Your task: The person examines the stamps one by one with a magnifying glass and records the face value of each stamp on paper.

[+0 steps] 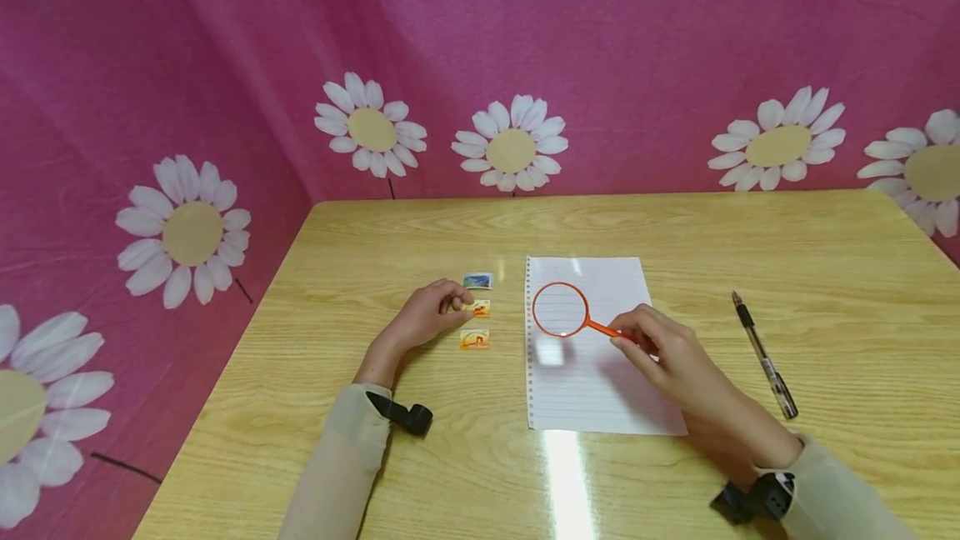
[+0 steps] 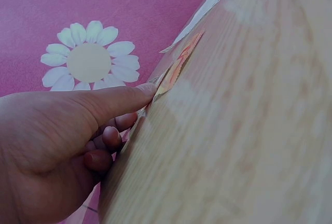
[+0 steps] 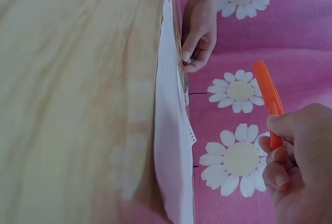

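Observation:
My left hand (image 1: 435,312) is at the left end of the middle orange-and-yellow postage stamp (image 1: 482,308), thumb and forefinger pinching its edge. In the left wrist view the thumb tip (image 2: 148,88) meets the stamp's corner, and the other fingers are curled beneath. Just beyond lies a blue-green stamp (image 1: 477,281); nearer me is another yellow-orange stamp (image 1: 474,339). My right hand (image 1: 671,352) grips the handle of an orange-rimmed magnifying glass (image 1: 587,322), its lens over the lined paper (image 1: 600,394). The right wrist view shows this hand (image 3: 306,154) raised above the table.
The lined sheet with punched holes lies right of the stamps. Farther right is a black-capped clear pen (image 1: 765,357). The wooden table (image 1: 420,232) ends at a pink curtain (image 1: 600,23) printed with daisies.

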Demonstrator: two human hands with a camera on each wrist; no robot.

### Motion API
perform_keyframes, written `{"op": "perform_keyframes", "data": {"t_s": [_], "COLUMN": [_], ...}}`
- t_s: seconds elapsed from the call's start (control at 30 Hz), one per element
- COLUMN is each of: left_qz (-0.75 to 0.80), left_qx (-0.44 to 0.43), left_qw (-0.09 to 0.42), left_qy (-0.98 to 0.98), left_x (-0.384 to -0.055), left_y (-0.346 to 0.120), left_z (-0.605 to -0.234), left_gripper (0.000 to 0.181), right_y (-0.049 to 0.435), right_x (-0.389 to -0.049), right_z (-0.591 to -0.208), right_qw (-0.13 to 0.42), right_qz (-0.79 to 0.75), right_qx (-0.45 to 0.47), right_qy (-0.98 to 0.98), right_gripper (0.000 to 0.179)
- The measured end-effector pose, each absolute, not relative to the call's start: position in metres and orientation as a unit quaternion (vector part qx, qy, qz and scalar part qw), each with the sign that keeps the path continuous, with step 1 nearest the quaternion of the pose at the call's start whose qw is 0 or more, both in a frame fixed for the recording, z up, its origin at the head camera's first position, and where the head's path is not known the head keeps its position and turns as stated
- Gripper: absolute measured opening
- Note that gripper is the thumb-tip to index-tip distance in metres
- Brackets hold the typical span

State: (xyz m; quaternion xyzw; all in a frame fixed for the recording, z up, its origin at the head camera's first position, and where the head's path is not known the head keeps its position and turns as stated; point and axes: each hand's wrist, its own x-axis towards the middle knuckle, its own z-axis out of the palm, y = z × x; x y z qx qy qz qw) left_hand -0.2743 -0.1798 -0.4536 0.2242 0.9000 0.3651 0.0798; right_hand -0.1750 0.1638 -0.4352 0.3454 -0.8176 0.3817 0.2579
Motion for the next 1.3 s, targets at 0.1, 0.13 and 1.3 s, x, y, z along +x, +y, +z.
{"op": "perform_keyframes", "data": {"t_s": [0.1,0.13,1.3], "left_qz": [0.363,0.363,0.371], "left_qx": [0.227,0.227,0.204], "left_qw": [0.080,0.081,0.086], "left_qy": [0.900,0.900,0.902], "left_x": [-0.274,-0.274,-0.272], "left_y": [-0.180,-0.180,-0.176], "left_z": [-0.454,-0.454,-0.454], "left_gripper": [0.019,0.019,0.015], "right_y": [0.169,0.171,0.214], "right_x": [-0.173,-0.172,-0.160], "right_z": [-0.434,-0.434,-0.438], "right_qw": [0.247,0.244,0.259], "right_qz": [0.370,0.366,0.338], "right_qx": [0.331,0.326,0.260], "right_qy": [-0.832,-0.837,-0.867], "right_gripper": [0.033,0.033,0.035]}}
